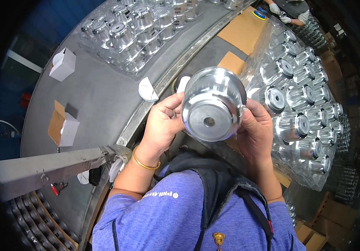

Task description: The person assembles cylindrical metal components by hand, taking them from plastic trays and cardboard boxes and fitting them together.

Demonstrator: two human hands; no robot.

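Nearest, a person in a blue shirt (155,213) holds a polished metal pot (213,106) in front of the body with two bare hands. The left hand (163,119) grips its left side and the right hand (256,129) its right, probably because a smooth, round body is steadier when supported from both flanks. Its flat disc end, with a small central hole, is turned toward the person, so that face is in plain sight. The fingers of both hands are clamped on the metal pot, which lies between them; the thumbs press at the sides near the disc end, the other fingers are partly hidden along the flanks, and the wider rim reaches beyond them on the far side.

To the right, just beyond the right hand, similar pots (293,100) appear to stand disc end up in a clear plastic tray (320,182), likely so that the rows stay apart and the shiny surfaces do not rub. To the left, a grey table (104,108) carries a nearer white box (69,130) with a raised brown flap, a folded white paper piece (147,90) close to the edge, and a farther white box (65,65). Farther on, more pots (141,31) sit grouped in plastic on the table, and at the far right a co-worker's gloved hands (285,19) are visible
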